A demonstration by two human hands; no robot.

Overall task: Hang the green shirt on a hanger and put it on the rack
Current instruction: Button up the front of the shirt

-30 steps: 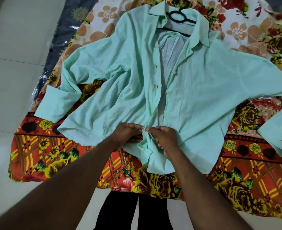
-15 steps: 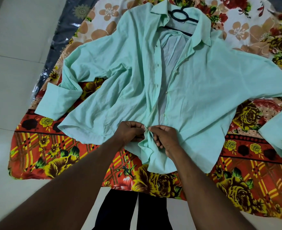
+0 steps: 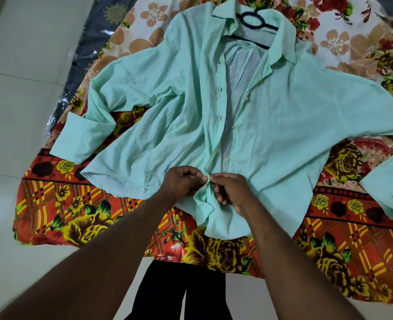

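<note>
The green shirt [image 3: 294, 125] lies flat on the floral sheet [image 3: 93, 218], with the black hanger [image 3: 252, 20] in its collar. My left hand [image 3: 181, 183] and right hand [image 3: 232, 192] each pinch a placket edge near the hem. I'd line button to hole, then push.

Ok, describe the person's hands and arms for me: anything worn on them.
The left hand and right hand are bare: no gloves, rings or bracelets show. The left arm and right arm are uncovered as far as the view reaches, with no sleeve, watch or band.
</note>
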